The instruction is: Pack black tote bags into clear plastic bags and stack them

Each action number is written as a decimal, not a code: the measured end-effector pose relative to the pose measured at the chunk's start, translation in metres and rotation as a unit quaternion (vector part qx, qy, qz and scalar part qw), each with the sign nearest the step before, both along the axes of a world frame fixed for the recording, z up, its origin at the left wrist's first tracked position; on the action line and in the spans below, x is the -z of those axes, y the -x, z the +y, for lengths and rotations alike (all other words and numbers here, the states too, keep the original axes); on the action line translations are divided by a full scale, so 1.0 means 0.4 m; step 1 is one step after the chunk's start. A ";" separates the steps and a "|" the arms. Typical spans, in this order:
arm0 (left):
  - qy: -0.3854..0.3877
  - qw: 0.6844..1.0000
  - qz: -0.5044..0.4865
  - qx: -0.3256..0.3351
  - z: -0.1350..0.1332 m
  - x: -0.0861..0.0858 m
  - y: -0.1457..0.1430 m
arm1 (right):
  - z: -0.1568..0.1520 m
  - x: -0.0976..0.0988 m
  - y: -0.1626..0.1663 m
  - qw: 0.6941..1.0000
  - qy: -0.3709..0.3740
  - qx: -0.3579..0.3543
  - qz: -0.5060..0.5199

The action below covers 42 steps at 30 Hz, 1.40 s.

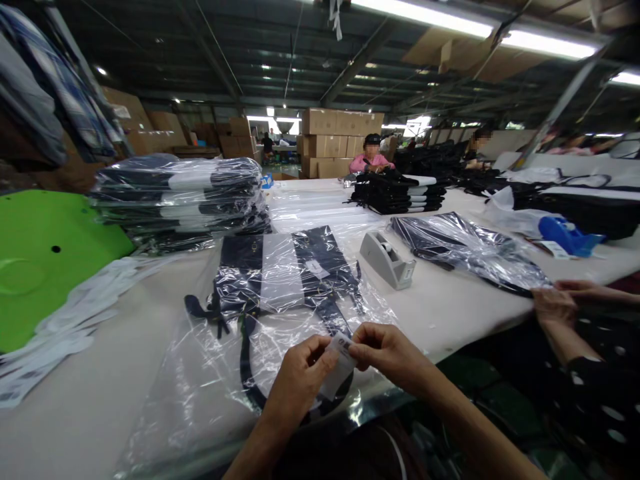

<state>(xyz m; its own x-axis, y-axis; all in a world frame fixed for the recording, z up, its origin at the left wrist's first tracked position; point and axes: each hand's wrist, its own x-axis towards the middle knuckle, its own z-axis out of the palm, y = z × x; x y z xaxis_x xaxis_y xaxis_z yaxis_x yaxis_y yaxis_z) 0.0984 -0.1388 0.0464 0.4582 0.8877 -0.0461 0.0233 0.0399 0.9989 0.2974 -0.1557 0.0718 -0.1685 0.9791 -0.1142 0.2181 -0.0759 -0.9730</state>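
My left hand (299,377) and my right hand (387,350) both pinch a small white label (341,363) just above the table's near edge. Under and beyond them lies a dark strapped garment in a clear plastic bag (280,280), flat on the white table (90,400). Its black straps trail toward my hands.
A grey tape dispenser (387,259) stands right of the bag. Stacks of bagged garments (180,197) sit at the left, folded black ones (397,190) further back. A co-worker's hands (555,300) handle another bagged item (465,250) at right. White labels (60,333) and a green board (35,260) lie left.
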 end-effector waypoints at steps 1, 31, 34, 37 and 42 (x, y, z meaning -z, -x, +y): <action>-0.006 1.000 0.016 -0.012 -0.001 -0.001 0.001 | 0.001 -0.004 -0.002 1.000 0.003 -0.007 -0.002; 0.016 0.996 0.002 -0.088 0.004 0.026 0.003 | 0.029 0.004 0.008 0.995 0.049 -0.081 0.036; -0.007 0.996 0.018 -0.091 0.002 0.021 -0.003 | 0.032 0.009 0.013 0.994 0.056 -0.057 0.069; -0.028 0.994 0.042 -0.100 0.000 0.019 -0.009 | 0.037 0.016 0.016 0.996 0.046 -0.036 0.074; -0.028 0.991 0.065 -0.110 0.003 0.030 -0.014 | 0.041 0.017 0.008 0.997 0.035 -0.023 0.063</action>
